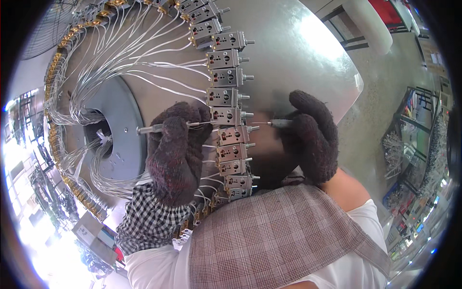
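The left hand (174, 153), in a dark knit glove, is closed around a thin metal tool (166, 127) that lies nearly level, its long axis running left to right with the tip pointing right toward a small grey metal block (225, 115). That block sits in a curved row (226, 96) along the rim of a round metal table (293, 62), white wires (139, 62) fanning inward to the hub (103, 137). The gloved right hand (310, 137) grips a slim probe (276, 123) pointing left at the same block, seemingly so both tools meet it from opposite sides.
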`<state>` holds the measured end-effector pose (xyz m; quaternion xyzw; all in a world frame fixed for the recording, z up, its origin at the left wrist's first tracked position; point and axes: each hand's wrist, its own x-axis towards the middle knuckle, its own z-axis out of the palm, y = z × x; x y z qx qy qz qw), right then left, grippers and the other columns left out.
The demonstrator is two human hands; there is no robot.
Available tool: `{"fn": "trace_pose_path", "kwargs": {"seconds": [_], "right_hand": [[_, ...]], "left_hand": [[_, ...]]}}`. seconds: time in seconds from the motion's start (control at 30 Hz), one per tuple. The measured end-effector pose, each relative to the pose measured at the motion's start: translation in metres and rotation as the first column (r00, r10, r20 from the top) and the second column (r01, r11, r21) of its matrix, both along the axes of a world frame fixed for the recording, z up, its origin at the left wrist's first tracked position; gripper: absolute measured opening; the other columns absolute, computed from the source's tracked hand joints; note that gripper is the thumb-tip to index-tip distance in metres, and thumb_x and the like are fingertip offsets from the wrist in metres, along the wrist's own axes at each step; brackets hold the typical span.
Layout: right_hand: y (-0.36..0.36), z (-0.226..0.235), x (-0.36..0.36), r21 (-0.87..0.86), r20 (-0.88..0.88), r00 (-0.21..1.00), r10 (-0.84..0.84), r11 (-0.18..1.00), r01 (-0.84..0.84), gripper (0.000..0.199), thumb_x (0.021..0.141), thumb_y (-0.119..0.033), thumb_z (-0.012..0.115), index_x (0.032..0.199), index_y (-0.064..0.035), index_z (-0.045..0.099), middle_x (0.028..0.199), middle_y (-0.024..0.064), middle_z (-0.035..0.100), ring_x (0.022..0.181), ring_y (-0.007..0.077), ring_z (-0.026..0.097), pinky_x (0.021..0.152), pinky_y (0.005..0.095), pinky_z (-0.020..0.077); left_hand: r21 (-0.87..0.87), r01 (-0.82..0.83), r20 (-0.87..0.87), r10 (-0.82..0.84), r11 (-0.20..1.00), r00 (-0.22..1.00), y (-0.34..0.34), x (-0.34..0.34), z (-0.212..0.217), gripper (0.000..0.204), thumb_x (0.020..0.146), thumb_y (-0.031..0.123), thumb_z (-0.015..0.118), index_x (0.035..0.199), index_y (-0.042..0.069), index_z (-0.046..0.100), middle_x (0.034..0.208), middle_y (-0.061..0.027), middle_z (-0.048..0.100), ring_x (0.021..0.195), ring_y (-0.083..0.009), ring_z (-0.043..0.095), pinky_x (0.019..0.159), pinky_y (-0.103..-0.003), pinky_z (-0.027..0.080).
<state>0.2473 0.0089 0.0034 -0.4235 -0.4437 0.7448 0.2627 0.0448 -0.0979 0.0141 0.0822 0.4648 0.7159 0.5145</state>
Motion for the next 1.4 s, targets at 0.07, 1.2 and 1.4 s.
{"fn": "trace_pose_path", "kwargs": {"seconds": [0.07,1.2,1.4], "right_hand": [[-0.001,0.001,0.004,-0.01,0.023,1.0,0.008,1.0,-0.008,0.036,0.088,-0.015,0.048,0.121,-0.0019,0.044,0.081,0.0114,0.061,0.061,0.0136,0.055,0.053,0.0244,0.0448],[0.003,-0.015,0.001,0.283,-0.035,0.984,0.174,0.946,-0.157,0.037,0.088,-0.011,0.052,0.123,-0.0012,0.044,0.097,0.0136,0.061,0.077,0.0168,0.061,0.061,0.0271,0.0512],[0.004,0.008,-0.005,0.021,0.073,0.986,0.15,0.988,-0.152,0.034,0.087,-0.013,0.054,0.117,0.001,0.049,0.095,0.0131,0.061,0.074,0.016,0.061,0.062,0.0264,0.051]], "left_hand": [[-0.072,-0.09,0.029,0.092,0.993,0.995,-0.006,0.002,0.004,0.025,0.09,0.025,0.051,0.106,0.005,0.051,0.1,-0.0083,0.057,0.102,-0.0243,0.055,0.091,-0.043,0.044],[-0.077,0.082,0.362,-0.049,0.994,0.931,-0.016,0.016,-0.007,0.041,0.086,0.04,0.054,0.107,0.005,0.049,0.105,-0.0184,0.056,0.095,-0.0327,0.058,0.072,-0.044,0.054],[-0.04,0.173,0.282,-0.155,0.984,0.947,-0.028,0.007,-0.023,0.045,0.089,0.043,0.045,0.112,0.005,0.05,0.108,-0.0199,0.055,0.091,-0.0329,0.059,0.072,-0.046,0.053]]}}
